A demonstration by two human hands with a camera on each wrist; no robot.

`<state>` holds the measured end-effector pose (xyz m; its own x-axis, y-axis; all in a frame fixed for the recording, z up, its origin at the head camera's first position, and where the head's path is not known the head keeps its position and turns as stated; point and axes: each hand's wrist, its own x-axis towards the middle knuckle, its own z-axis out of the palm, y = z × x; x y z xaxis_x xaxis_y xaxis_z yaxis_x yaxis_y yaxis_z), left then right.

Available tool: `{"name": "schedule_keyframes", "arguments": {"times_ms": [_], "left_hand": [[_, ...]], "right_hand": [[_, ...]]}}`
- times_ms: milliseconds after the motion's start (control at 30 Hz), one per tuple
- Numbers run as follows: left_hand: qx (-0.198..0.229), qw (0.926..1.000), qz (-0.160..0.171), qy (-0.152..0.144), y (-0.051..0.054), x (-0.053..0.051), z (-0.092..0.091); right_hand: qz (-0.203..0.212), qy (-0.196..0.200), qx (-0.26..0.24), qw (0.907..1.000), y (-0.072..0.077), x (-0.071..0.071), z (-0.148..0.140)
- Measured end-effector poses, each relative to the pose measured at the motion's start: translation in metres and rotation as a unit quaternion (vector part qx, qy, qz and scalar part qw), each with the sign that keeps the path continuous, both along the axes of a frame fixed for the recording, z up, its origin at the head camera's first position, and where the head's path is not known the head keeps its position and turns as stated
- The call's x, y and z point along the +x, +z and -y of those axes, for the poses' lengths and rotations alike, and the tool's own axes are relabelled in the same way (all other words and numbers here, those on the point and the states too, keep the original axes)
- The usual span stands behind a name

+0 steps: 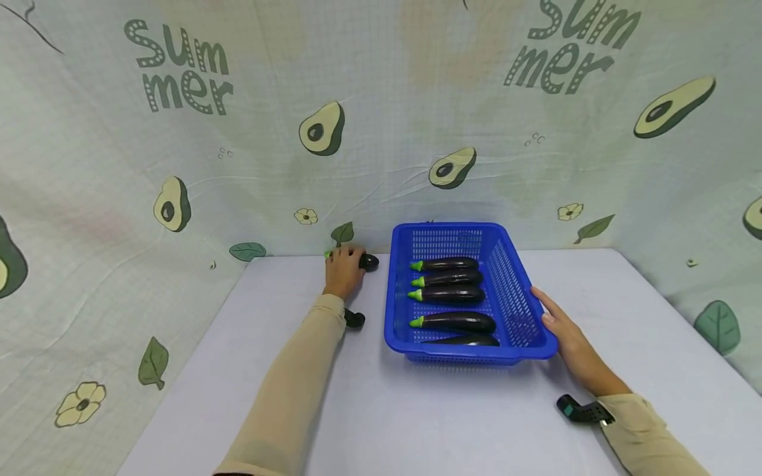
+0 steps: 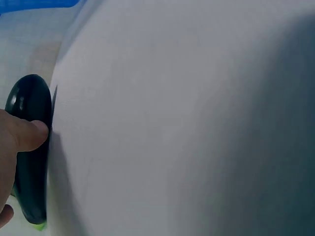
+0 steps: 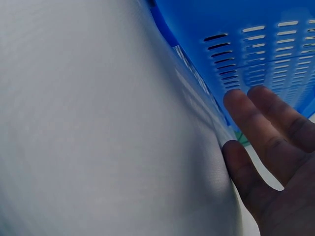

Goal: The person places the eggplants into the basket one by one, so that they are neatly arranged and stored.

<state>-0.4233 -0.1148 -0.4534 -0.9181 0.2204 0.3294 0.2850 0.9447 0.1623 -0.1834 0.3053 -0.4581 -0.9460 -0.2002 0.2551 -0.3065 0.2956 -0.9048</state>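
Note:
At the far edge of the table, my left hand (image 1: 343,274) holds a dark purple eggplant (image 1: 369,262) with a green stem end. In the left wrist view the thumb presses along the side of this eggplant (image 2: 32,172). A blue plastic basket (image 1: 464,352) with slotted walls stands to the right of that hand. Several eggplants (image 1: 454,322) lie crosswise in it, green ends to the left. My right hand (image 1: 571,337) rests against the basket's right side. Its fingers look extended beneath the rim, near the slotted wall (image 3: 246,59), in the right wrist view.
A white-covered table (image 1: 452,416) lies under everything. Behind it hangs a pale cloth (image 1: 381,119) printed with avocados, leaves and lettering, meeting the table's far edge. Black wrist devices (image 1: 580,410) are worn at both wrists.

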Motion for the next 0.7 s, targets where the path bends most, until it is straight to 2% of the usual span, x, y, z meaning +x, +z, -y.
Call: {"name": "schedule_keyframes", "arguments": {"times_ms": [300, 533, 700], "left_hand": [[-0.024, 0.9995, -0.017, -0.011, 0.003, 0.004, 0.002], [-0.017, 0.9975, -0.063, -0.030, 0.011, 0.009, 0.005], [-0.023, 0.9960, -0.078, -0.037, 0.014, 0.013, 0.010]], "right_hand": [[0.006, -0.004, 0.007, 1.0000, 0.002, 0.001, 0.000], [0.020, -0.010, 0.028, 0.9993, 0.001, 0.000, -0.002], [0.018, -0.007, 0.025, 0.9995, -0.001, -0.001, -0.002]]}}
